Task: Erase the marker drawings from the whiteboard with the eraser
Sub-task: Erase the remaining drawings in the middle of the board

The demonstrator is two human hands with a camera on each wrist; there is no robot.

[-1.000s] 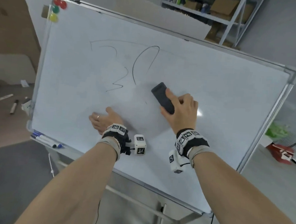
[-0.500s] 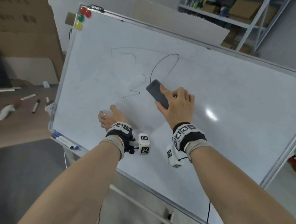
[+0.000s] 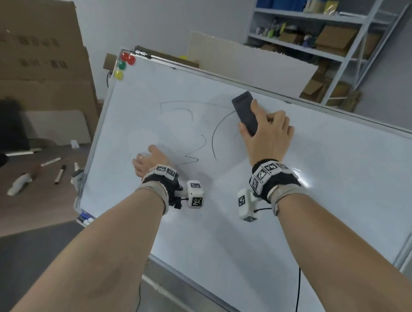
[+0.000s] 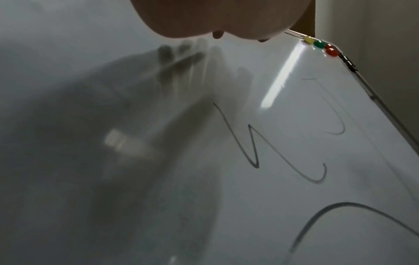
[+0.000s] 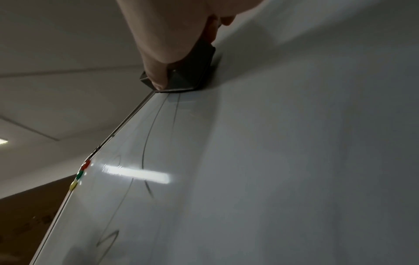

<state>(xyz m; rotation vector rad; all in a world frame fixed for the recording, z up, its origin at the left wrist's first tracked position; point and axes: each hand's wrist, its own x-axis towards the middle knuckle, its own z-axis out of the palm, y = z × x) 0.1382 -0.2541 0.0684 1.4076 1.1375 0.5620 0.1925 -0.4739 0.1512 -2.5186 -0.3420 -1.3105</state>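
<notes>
A white whiteboard (image 3: 319, 188) on a stand tilts away from me. Thin black marker lines (image 3: 214, 141) remain in its upper left part: a curve, a zigzag (image 4: 251, 145) and faint strokes. My right hand (image 3: 267, 133) grips the dark grey eraser (image 3: 244, 112) and presses it flat on the board near the top edge, over the upper end of the curve; the eraser (image 5: 192, 71) also shows in the right wrist view. My left hand (image 3: 148, 160) rests flat on the board at the lower left of the drawing, holding nothing.
Red, green and yellow magnets (image 3: 123, 66) sit in the board's top left corner. Markers (image 3: 84, 218) lie on the tray at the lower left. A brown table (image 3: 26, 204) at left carries pens. Metal shelving (image 3: 330, 42) with boxes stands behind.
My right hand has slid the eraser up the board from below the curve to near the top edge. The left hand has stayed flat on the board. The camera has tilted upward.
</notes>
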